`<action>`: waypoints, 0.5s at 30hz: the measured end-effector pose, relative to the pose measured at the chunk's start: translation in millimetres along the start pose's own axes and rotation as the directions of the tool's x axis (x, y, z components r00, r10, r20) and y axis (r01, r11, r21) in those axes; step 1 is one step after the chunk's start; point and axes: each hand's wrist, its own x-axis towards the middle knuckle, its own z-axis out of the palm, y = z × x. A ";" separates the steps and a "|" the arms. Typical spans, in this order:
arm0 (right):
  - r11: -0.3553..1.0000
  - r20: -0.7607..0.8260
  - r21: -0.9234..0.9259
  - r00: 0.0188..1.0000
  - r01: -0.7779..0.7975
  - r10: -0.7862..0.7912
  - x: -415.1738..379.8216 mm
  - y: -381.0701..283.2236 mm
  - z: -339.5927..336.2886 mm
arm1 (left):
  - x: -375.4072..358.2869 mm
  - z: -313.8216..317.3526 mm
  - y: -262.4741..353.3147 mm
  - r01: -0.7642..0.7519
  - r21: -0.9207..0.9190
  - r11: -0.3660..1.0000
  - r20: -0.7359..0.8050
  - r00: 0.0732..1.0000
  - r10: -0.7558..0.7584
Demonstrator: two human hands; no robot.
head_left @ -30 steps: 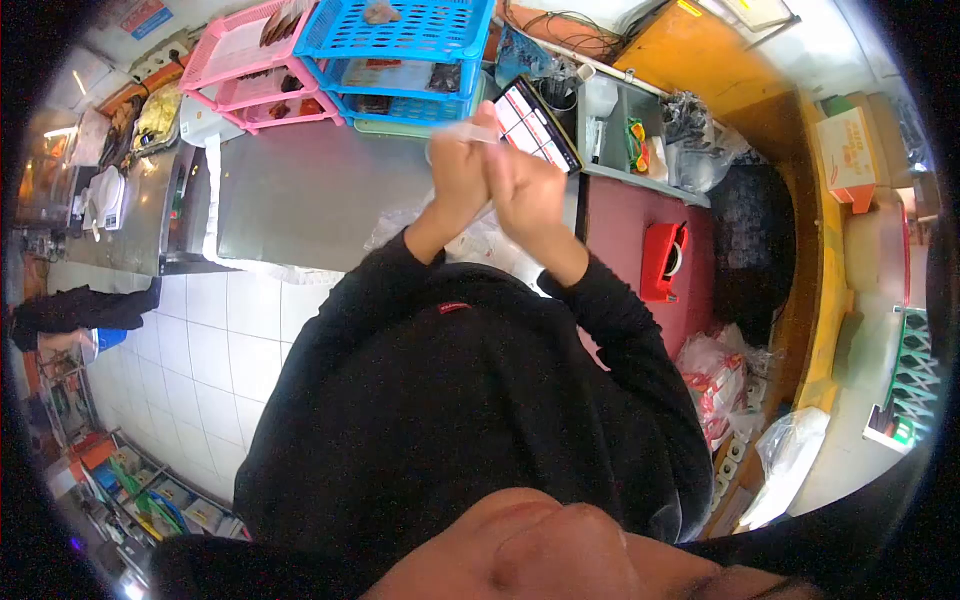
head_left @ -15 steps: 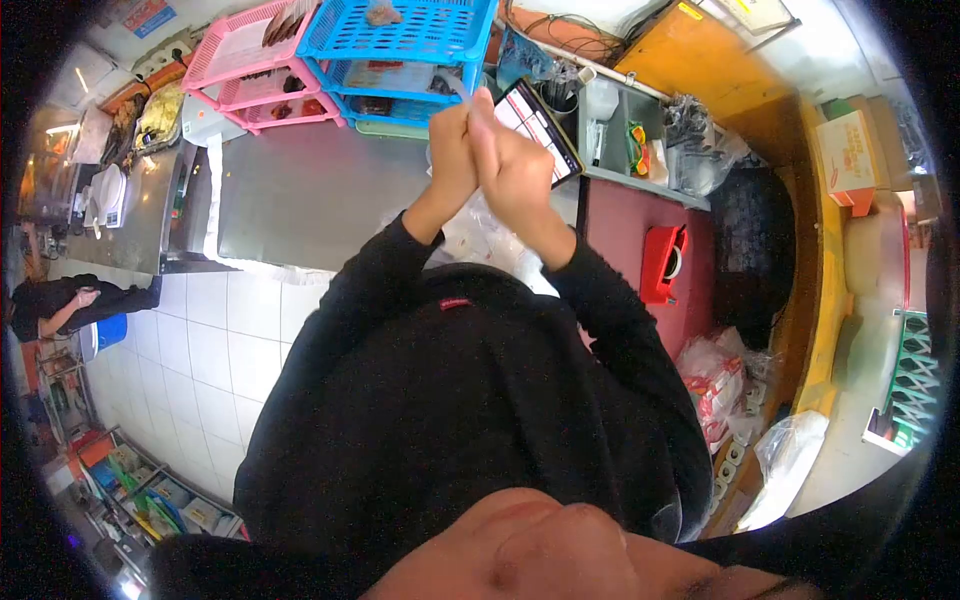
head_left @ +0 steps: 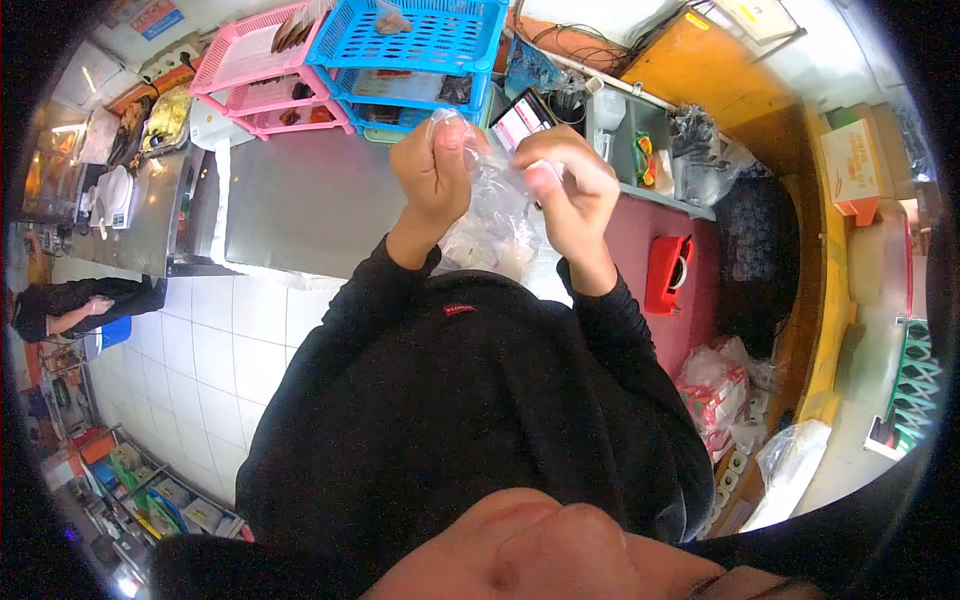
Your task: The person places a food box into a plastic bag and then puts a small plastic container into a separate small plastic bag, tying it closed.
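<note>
A clear plastic bag (head_left: pixel 490 212) hangs in front of my chest, with pale contents low in it that I cannot make out. My left hand (head_left: pixel 432 168) is closed, thumb up, gripping the bag's gathered top. On the other side my right hand (head_left: pixel 575 190) pinches a stretched part of the same plastic between thumb and bent fingers. The two hands are a short way apart, with thin film running between them. Behind them a tablet (head_left: pixel 520 122) with a lit screen leans at the back of the counter, partly covered by my right hand.
A steel counter (head_left: pixel 300 205) runs to the left. Blue tiered baskets (head_left: pixel 400 45) and pink ones (head_left: pixel 262 55) stand at its back. A grey divided box (head_left: pixel 632 150) and a red tape dispenser (head_left: pixel 668 275) are to the right. Another person (head_left: pixel 85 305) is at far left.
My hands were together near the tablet, close to each other. They have drawn apart, the right one to the right, and the plastic now shows stretched between them.
</note>
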 end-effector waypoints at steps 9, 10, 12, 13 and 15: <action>0.958 -0.015 -0.223 0.982 0.178 -0.186 -11.4 -15.5 0.2 | 3.1 9.1 11.5 0.151 -0.199 0.968 -0.012 0.988 -0.157; 0.939 -0.079 -0.294 0.974 0.179 -0.210 -11.8 -18.3 0.1 | 9.5 19.3 13.5 -0.002 -0.258 0.966 -0.225 0.973 -0.058; 0.878 -0.158 -0.438 0.946 0.191 -0.285 -11.1 -19.9 -0.7 | 13.3 22.6 11.2 -0.164 -0.284 0.945 -0.431 0.902 0.027; 0.878 -0.158 -0.439 0.946 0.190 -0.284 -10.8 -19.9 -1.5 | 12.3 16.6 7.0 -0.326 -0.200 0.924 -0.502 0.844 0.189; 0.833 -0.170 -0.497 0.913 0.245 -0.370 -10.1 -19.1 -2.2 | 6.6 1.4 7.3 -0.473 -0.104 0.875 -0.555 0.758 0.343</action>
